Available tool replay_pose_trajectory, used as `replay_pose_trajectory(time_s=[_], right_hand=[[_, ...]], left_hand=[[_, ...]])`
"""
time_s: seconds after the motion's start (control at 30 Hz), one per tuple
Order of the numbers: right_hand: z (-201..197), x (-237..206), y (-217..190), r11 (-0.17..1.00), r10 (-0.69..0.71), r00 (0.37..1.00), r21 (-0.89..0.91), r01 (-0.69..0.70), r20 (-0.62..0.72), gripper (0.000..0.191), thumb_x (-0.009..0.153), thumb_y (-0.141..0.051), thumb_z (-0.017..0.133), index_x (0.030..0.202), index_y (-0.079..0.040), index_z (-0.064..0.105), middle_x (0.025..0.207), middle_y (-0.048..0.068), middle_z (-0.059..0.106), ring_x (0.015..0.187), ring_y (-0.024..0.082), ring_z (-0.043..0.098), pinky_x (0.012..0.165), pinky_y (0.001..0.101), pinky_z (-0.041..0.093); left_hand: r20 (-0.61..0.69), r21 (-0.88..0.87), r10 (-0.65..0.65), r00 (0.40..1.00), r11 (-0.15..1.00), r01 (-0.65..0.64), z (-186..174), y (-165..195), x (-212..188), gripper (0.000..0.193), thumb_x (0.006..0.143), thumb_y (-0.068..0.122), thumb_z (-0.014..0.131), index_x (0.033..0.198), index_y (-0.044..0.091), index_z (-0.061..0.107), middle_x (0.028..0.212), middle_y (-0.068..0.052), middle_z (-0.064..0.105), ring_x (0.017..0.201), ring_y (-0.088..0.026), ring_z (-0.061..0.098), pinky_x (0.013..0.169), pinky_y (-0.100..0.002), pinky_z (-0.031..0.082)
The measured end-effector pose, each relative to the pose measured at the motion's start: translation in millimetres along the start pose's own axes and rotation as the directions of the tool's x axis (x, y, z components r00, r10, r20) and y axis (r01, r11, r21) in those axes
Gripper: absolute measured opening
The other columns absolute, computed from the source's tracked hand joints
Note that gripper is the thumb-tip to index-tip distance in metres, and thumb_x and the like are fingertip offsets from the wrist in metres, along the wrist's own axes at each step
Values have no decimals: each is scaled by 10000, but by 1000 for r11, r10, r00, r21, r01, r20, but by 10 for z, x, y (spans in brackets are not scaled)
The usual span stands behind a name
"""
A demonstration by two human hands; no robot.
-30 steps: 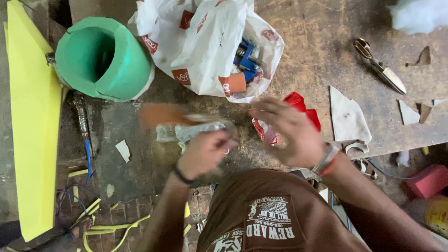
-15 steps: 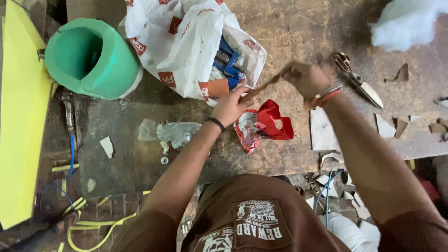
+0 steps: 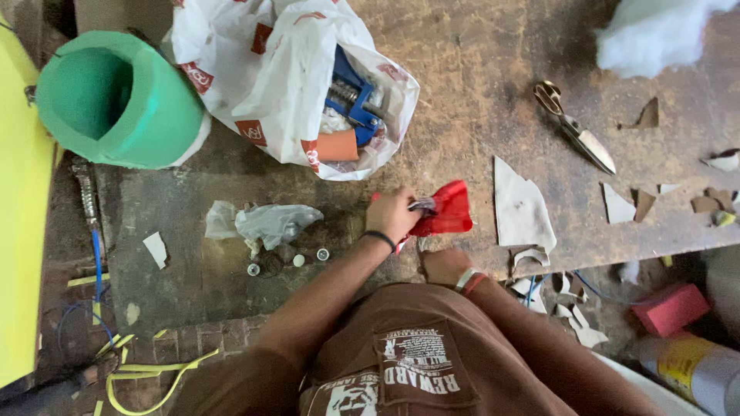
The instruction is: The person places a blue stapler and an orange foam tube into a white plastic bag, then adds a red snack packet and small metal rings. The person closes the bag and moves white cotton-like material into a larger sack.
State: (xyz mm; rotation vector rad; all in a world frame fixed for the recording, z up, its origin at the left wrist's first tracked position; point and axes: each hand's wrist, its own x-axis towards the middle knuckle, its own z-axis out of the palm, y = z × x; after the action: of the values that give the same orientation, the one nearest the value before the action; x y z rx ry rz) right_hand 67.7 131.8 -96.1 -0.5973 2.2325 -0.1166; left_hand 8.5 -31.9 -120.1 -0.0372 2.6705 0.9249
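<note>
Left hand (image 3: 395, 216): closed, pinching a small metal tool against the red pouch (image 3: 445, 209).
Right hand (image 3: 445, 265): curled at the table (image 3: 478, 69) front edge; grip unclear.

- Soft, even daylight, moderate brightness; source direction can't be told.
- No hard shadows. Faint soft shade under the white bag (image 3: 285, 85) and beside the green tube (image 3: 116, 96).
- White stuffing (image 3: 655, 31) top right is near blown out, little texture.
- Yellow sheet (image 3: 19, 231) at left edge is saturated, flat.
- Dim patches: floor bottom left and under the table (image 3: 478, 92) edge at right.
- Centre is fairly sharp; scissors (image 3: 578, 131) crisp.
- Left hand (image 3: 395, 216) slightly soft, mild motion blur at the red cloth (image 3: 447, 209).
- Wide-angle stretch at corners; shirt at the bottom looms large.
</note>
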Motion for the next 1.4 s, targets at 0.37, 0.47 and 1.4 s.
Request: replay_pose_trajectory(time_s=[0.37, 0.47, 1.4], right_hand=[[-782, 196, 407, 495, 121, 988, 868, 27, -99, 199, 926, -272, 671, 913, -102, 772, 715, 76, 737, 578, 168, 610, 560, 322, 508], [-520, 277, 379, 126, 209, 977, 992, 16, -42, 225, 984, -235, 688, 941, -17, 724, 740, 80, 667, 609, 178, 577, 553, 332, 473], [-1, 292, -264, 954, -96, 618, 105, 280, -780, 425, 831, -178, 711, 1243, -144, 613, 1225, 178, 700, 822, 383, 720, 629, 449, 588]], left_hand=[[88, -656, -25, 996, 751, 78, 84, -176, -158, 196, 924, 177, 670, 1072, 113, 781, 1053, -115, 782, 933, -238, 734, 857, -337, 574], [-31, -592, -44, 999, 806, 18, 110, -171, -374, 214, 986, 235, 636, 1115, 104, 745, 1042, -127, 763, 922, -251, 736, 802, -366, 565], [73, 88, 166, 983, 981, -172, -176, -540, -637, 205, 916, 201, 623, 1019, 43, 704, 1025, -171, 711, 833, -374, 707, 751, -480, 566]])
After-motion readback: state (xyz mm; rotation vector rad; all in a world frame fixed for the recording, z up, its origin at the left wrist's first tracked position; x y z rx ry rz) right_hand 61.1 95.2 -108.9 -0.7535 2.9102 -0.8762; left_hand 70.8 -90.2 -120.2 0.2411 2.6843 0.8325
